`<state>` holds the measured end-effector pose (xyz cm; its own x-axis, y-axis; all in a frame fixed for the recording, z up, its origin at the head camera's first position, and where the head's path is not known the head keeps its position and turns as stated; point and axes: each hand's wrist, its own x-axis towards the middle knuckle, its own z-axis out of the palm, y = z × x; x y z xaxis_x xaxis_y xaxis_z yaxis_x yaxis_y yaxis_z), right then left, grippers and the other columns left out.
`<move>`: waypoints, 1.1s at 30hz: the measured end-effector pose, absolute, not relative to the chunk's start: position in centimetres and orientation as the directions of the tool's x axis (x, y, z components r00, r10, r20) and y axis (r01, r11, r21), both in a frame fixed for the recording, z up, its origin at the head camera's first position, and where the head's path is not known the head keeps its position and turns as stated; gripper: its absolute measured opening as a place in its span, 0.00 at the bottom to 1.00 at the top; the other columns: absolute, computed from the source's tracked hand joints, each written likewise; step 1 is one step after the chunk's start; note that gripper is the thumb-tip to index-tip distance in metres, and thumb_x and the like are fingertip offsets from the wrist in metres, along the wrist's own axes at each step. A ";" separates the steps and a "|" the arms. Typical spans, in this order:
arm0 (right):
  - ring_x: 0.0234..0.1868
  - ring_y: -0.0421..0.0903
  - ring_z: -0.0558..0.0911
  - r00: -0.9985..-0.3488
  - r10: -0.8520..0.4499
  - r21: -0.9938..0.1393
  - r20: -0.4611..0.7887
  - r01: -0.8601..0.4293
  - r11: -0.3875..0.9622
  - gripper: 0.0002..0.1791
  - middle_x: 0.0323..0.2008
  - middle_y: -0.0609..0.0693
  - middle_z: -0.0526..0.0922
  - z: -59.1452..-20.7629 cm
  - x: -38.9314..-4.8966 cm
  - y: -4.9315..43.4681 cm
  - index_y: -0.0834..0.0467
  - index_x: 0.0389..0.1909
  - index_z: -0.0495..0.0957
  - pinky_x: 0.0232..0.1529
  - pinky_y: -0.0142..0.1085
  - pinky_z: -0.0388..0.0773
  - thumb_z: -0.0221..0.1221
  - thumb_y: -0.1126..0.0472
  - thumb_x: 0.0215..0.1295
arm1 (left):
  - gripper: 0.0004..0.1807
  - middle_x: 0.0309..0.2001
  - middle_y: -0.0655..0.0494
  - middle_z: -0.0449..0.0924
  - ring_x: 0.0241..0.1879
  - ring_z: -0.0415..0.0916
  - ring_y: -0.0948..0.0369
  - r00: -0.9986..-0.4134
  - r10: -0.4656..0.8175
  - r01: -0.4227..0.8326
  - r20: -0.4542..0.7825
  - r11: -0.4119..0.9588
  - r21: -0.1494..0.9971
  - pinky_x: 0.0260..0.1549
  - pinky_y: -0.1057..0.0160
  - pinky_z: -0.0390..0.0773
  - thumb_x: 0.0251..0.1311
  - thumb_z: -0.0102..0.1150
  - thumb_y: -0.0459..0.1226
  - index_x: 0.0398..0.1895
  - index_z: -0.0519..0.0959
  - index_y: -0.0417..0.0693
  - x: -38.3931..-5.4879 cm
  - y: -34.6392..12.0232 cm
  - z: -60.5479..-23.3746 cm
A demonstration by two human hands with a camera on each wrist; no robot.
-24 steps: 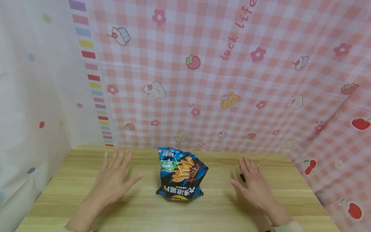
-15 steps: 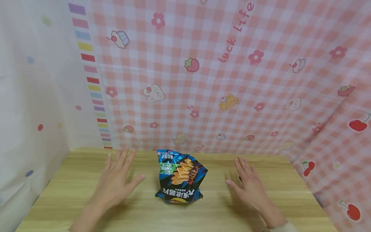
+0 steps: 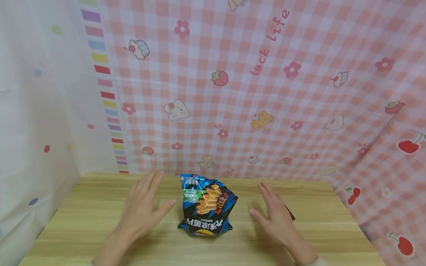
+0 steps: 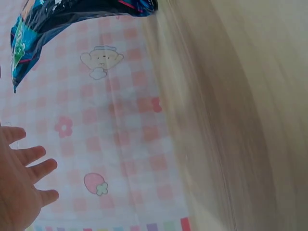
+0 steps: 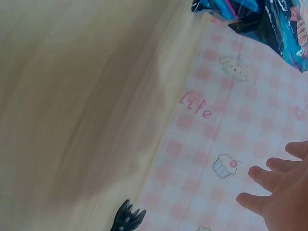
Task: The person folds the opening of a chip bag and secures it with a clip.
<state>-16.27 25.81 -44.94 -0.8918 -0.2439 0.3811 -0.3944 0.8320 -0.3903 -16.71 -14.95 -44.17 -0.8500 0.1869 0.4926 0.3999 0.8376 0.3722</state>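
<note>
Bag [image 3: 208, 207]: "薯片", upside-down | left hand [image 3: 141, 208], right hand [image 3: 275, 218] flanking | backdrop [image 3: 239, 96]: "luck life"

Head view forward and down, wrist views closer (snack bag [image 3: 208, 207] throughout)

Pale wood table [image 3: 332, 236]. Pink-white checked cloth [image 3: 199, 92] behind, printed with cupcakes, strawberries, flowers, "luck life". White dotted cloth [image 3: 40, 111] at left, cherry-print cloth [image 3: 382, 170] at right. Black pronged thing [image 5: 127, 219] right side, partly cut off in right wrist view.
</note>
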 end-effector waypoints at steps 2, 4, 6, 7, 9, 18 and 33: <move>0.78 0.69 0.65 -0.894 -0.241 -0.406 0.378 -0.393 0.825 0.45 0.82 0.61 0.60 -45.0 -16.2 25.5 0.59 0.82 0.57 0.73 0.70 0.61 0.65 0.49 0.71 | 0.48 0.80 0.38 0.60 0.78 0.59 0.40 -0.849 0.186 0.402 0.495 0.835 0.375 0.78 0.31 0.49 0.66 0.65 0.57 0.81 0.60 0.42 -16.8 -14.6 -44.1; 0.78 0.69 0.64 -0.896 -0.239 -0.415 0.374 -0.392 0.821 0.45 0.82 0.60 0.59 -45.0 -16.2 25.2 0.58 0.82 0.57 0.72 0.71 0.63 0.65 0.48 0.72 | 0.48 0.80 0.38 0.61 0.78 0.59 0.40 -0.849 0.183 0.400 0.496 0.836 0.376 0.79 0.31 0.47 0.66 0.65 0.58 0.81 0.60 0.42 -16.9 -14.3 -44.1; 0.78 0.68 0.64 -0.897 -0.237 -0.429 0.372 -0.393 0.813 0.44 0.82 0.59 0.60 -45.1 -16.3 24.9 0.57 0.82 0.57 0.72 0.71 0.64 0.65 0.48 0.72 | 0.48 0.79 0.39 0.62 0.78 0.60 0.40 -0.849 0.177 0.398 0.498 0.834 0.383 0.79 0.32 0.46 0.66 0.65 0.59 0.81 0.60 0.43 -16.9 -14.1 -44.0; 0.78 0.68 0.64 -0.900 -0.235 -0.438 0.368 -0.391 0.809 0.44 0.82 0.59 0.60 -45.1 -16.3 24.7 0.57 0.82 0.58 0.71 0.72 0.63 0.64 0.47 0.72 | 0.48 0.79 0.39 0.63 0.77 0.60 0.40 -0.847 0.174 0.398 0.503 0.834 0.383 0.79 0.31 0.47 0.65 0.65 0.59 0.81 0.61 0.43 -17.0 -14.0 -44.0; 0.79 0.68 0.63 -0.906 -0.231 -0.459 0.355 -0.384 0.801 0.44 0.82 0.58 0.59 -45.1 -16.2 24.4 0.56 0.82 0.58 0.71 0.73 0.63 0.64 0.47 0.73 | 0.49 0.78 0.39 0.65 0.77 0.62 0.40 -0.841 0.173 0.405 0.513 0.830 0.384 0.78 0.30 0.49 0.65 0.65 0.60 0.80 0.62 0.43 -17.1 -13.7 -44.0; 0.77 0.68 0.67 -0.914 -0.216 -0.554 0.345 -0.383 0.739 0.41 0.81 0.59 0.63 -45.6 -16.2 22.8 0.56 0.81 0.60 0.70 0.72 0.64 0.64 0.48 0.73 | 0.48 0.78 0.41 0.65 0.76 0.63 0.40 -0.828 0.180 0.437 0.532 0.800 0.410 0.76 0.32 0.57 0.65 0.65 0.59 0.80 0.62 0.44 -17.4 -11.7 -43.6; 0.62 0.57 0.81 -0.896 -0.201 -0.662 0.397 -0.431 0.614 0.32 0.67 0.57 0.80 -45.6 -16.6 20.3 0.58 0.73 0.72 0.59 0.58 0.82 0.68 0.57 0.70 | 0.44 0.65 0.42 0.77 0.67 0.72 0.44 -0.737 0.230 0.547 0.635 0.755 0.361 0.72 0.37 0.65 0.61 0.67 0.59 0.74 0.71 0.43 -18.2 -9.7 -42.3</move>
<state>-16.56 20.29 -45.64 -0.8956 -0.2009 0.3969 -0.4309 0.6137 -0.6616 -18.19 -9.67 -42.33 -0.7374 0.2305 0.6350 0.5469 0.7554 0.3609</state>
